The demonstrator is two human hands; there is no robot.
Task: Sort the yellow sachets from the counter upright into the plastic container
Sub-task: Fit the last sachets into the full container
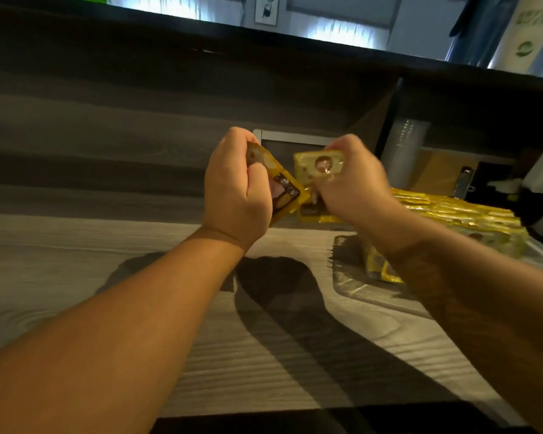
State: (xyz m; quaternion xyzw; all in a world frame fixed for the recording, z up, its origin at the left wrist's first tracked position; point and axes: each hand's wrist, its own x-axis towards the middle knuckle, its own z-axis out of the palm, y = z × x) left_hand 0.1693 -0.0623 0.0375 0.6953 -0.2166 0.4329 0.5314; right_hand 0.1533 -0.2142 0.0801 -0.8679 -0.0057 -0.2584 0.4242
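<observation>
My left hand is raised above the wood-grain counter and closed on a yellow sachet that tilts down to the right. Beside it, my right hand grips a second yellow sachet by its upper part, printed side toward me. The two sachets nearly touch. At the right, a clear plastic container holds a long row of yellow sachets standing upright, partly hidden behind my right forearm.
A dark wood back wall rises behind the counter, with a dark shelf above it. A clear stack of plastic cups stands at the back right beside a brown box. The counter's dark front edge runs along the bottom.
</observation>
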